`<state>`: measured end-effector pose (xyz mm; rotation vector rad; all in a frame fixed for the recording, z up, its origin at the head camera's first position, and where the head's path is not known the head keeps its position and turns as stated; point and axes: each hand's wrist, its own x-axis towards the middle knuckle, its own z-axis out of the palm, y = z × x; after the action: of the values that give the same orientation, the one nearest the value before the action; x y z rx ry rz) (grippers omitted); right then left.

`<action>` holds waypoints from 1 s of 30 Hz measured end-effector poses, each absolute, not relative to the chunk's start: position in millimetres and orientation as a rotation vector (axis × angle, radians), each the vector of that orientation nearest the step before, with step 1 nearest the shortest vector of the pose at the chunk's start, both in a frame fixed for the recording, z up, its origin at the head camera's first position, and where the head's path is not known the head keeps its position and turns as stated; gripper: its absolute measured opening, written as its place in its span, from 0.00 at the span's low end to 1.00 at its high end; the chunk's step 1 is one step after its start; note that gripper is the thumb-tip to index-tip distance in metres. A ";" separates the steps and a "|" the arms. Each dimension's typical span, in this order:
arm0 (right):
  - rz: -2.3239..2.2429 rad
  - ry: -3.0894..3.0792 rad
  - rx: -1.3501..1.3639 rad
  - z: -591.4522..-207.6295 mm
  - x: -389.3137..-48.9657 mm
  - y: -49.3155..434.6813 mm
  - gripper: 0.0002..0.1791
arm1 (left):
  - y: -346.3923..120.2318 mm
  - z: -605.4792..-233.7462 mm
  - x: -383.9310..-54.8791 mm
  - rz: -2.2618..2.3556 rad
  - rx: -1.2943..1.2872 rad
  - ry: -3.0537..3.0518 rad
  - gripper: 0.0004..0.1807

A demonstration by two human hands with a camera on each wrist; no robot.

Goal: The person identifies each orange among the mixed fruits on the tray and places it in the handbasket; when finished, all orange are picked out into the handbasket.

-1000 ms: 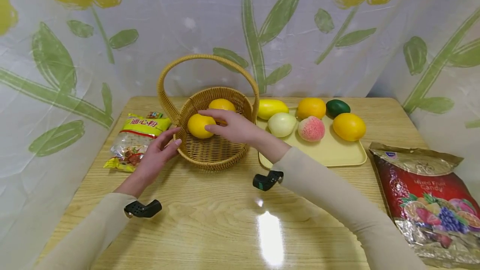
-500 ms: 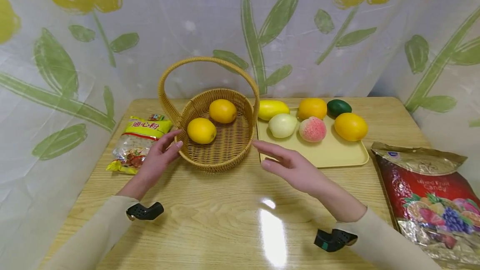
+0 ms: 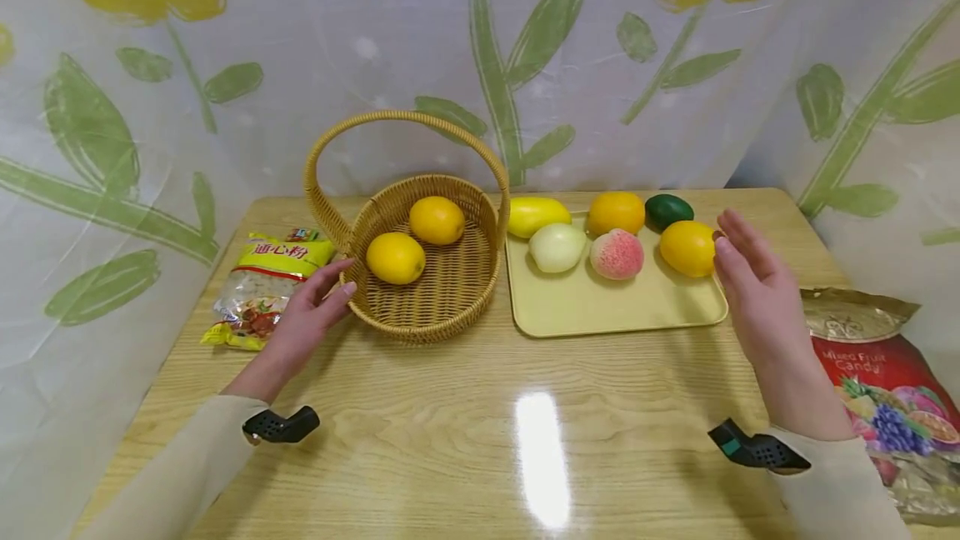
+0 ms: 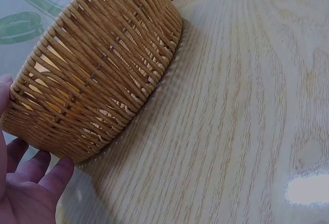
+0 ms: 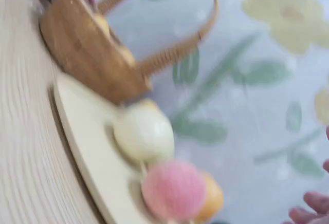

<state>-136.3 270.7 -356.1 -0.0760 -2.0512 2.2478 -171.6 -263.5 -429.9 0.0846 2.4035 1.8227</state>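
Right hand (image 3: 753,298) is swinging away from the round woven wicker basket (image 3: 442,307), open and empty, nearing the yellow-orange fruit (image 3: 688,247); left hand (image 3: 303,319), fingers straight, keeps steadying that basket.

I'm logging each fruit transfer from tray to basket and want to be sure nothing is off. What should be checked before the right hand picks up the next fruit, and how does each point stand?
1. Right hand free: ok, fingers straight, holding nothing.
2. Nearest fruit reachable: ok, the yellow fruit lies at the tray's right end, just beside the fingertips, nothing on top of it.
3. Basket steadied: ok, the left hand rests against its outer wall.
4. Room in the basket: ok, two yellow fruits sit at the back, the near part of the floor is bare.
5. Handle out of the way: ok, it arches upright over the basket.
6. Tray flat on the table: ok.
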 end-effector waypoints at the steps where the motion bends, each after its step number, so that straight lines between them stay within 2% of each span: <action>1: 2.216 -2.067 -0.137 -358.9 -141.0 277.9 0.33 | -263.5 -429.9 -171.4 1.824 0.085 2.403 0.35; 7: 1.974 -2.369 -0.348 -377.8 -166.4 305.9 0.37 | -263.9 -429.5 -170.1 1.817 0.084 2.401 0.34; 19: 1.595 -2.825 -0.228 -396.7 -196.9 320.1 0.48 | -264.1 -428.6 -171.5 1.767 0.087 2.434 0.36; 30: 1.578 -2.905 -0.144 -407.8 -215.2 321.0 0.49 | -265.5 -430.4 -172.6 1.787 0.092 2.417 0.36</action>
<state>-215.2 321.0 -407.8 -0.1443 -2.9052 1.5784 -172.6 -265.5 -430.4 0.0915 2.4165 1.7868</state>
